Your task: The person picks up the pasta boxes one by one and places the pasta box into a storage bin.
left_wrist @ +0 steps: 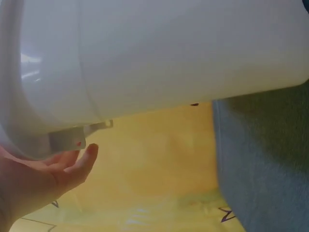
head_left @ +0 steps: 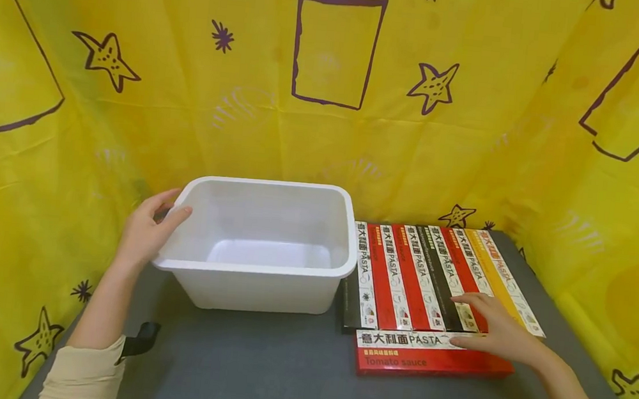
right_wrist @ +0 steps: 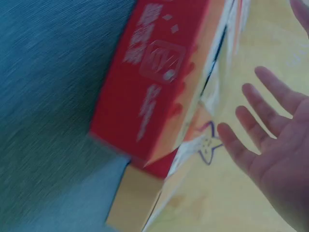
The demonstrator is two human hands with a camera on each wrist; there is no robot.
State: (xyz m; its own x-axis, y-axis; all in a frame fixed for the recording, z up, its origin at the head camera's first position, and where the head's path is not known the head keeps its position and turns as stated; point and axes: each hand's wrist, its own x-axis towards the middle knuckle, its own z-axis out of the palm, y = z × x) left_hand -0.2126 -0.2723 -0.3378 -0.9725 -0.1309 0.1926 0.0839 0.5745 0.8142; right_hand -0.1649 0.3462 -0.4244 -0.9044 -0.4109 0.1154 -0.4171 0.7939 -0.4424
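Observation:
A deep white plastic tub (head_left: pixel 258 292) stands on the dark table. My left hand (head_left: pixel 146 229) grips its left rim, the thumb over the edge and the fingers outside. In the left wrist view those fingers (left_wrist: pixel 77 166) curl under the lip. My right hand (head_left: pixel 500 329) hovers over the pasta boxes with its fingers spread and holds nothing. Below it a red tomato sauce pasta box (head_left: pixel 425 362) lies crosswise in front of the others. The right wrist view shows the open palm (right_wrist: pixel 285 145) apart from this red box (right_wrist: pixel 149 72).
Several pasta boxes (head_left: pixel 366 281) in white, red, black and yellow lie side by side to the right of the tub. Yellow cloth (head_left: pixel 325 142) with drawn stars and frames hangs around the back and sides. The grey tabletop (head_left: pixel 257 367) extends in front of the tub.

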